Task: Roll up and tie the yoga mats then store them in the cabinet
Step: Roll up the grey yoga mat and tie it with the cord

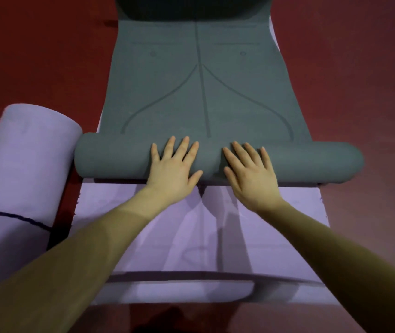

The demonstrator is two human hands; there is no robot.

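A grey-green yoga mat [201, 75] lies stretched away from me, its near end wound into a roll [110, 159] that spans the picture's middle. My left hand [173, 165] and my right hand [248, 170] rest flat on top of the roll near its centre, fingers spread, palms down, gripping nothing. Under the grey-green mat a lilac yoga mat [191, 236] lies flat, its near part bare in front of the roll. A rolled lilac mat [21, 174] with a dark cord [14, 216] around it lies at the left, touching the roll's left end.
The floor [359, 80] is dark red on both sides of the mats. A dark strap-like line [191, 275] crosses the lilac mat close to me. At the far end the grey-green mat curls up into a dark fold [191, 8].
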